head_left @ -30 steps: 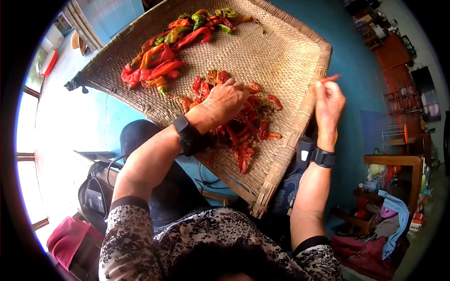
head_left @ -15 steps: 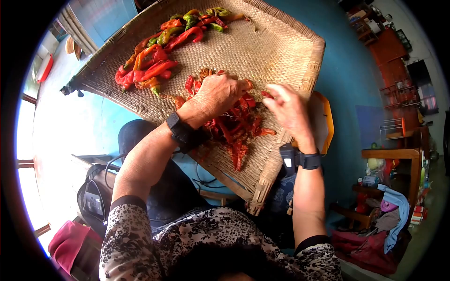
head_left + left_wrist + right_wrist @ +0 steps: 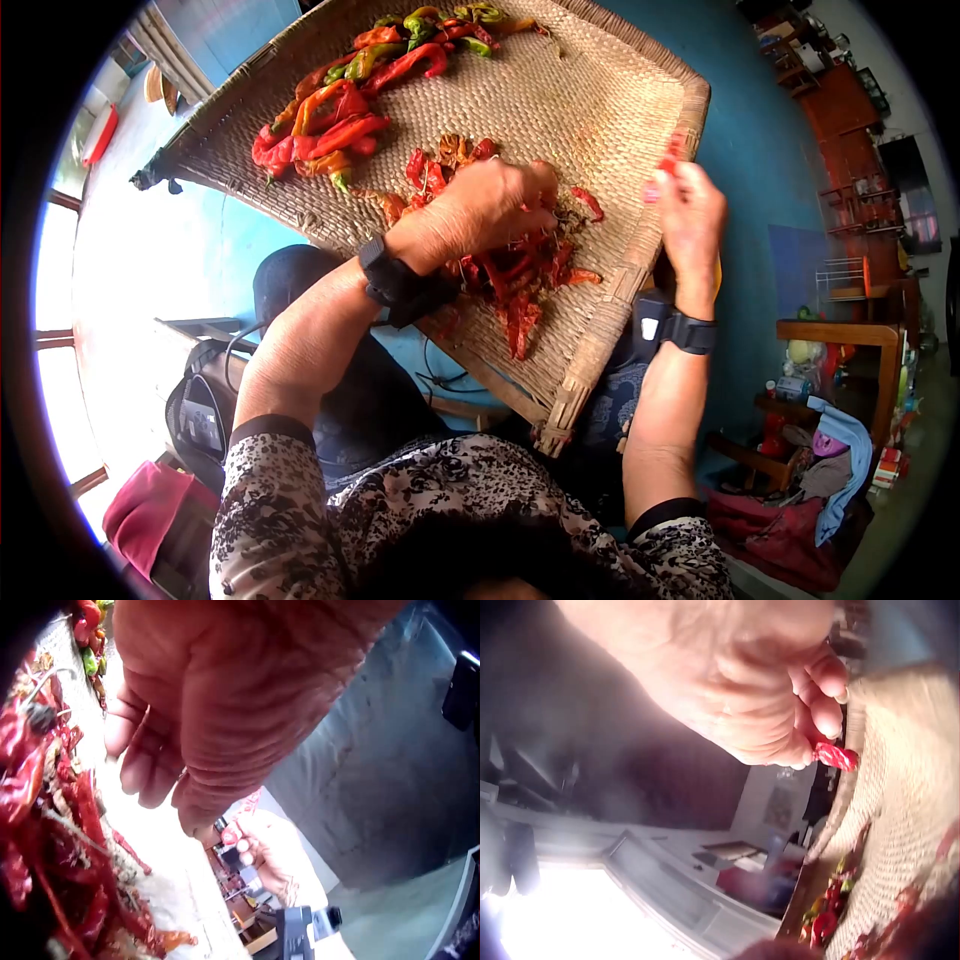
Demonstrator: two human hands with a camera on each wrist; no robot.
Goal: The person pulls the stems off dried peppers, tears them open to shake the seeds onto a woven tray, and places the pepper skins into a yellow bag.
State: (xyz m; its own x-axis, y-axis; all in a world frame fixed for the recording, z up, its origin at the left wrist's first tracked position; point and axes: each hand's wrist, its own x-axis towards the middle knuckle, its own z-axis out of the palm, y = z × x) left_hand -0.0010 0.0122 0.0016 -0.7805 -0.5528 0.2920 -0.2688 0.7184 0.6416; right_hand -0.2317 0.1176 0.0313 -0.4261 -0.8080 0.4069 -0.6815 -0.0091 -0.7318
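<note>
At the right rim of the woven tray (image 3: 590, 100), my right hand (image 3: 692, 215) pinches a red chilli pepper (image 3: 673, 152), slightly blurred. The right wrist view shows that chilli (image 3: 835, 756) poking out past the thumb and fingertips. My left hand (image 3: 480, 208) is over the pile of dried red chillies (image 3: 520, 285), hiding part of it. Seen from the left wrist, its fingers (image 3: 140, 769) hang loosely bent beside the pile, with nothing visible between them and the thumb.
Fresher red, orange and green peppers (image 3: 345, 120) lie along the tray's far left side. The tray sits over the person's knees. A wooden chair heaped with clothes (image 3: 835, 460) stands to the right, and a black bag (image 3: 200, 410) lies at left.
My right hand moved in over the tray toward my left hand, then back out to the right rim with a chilli. The left hand stayed over the pile, its fingers shifting a little.
</note>
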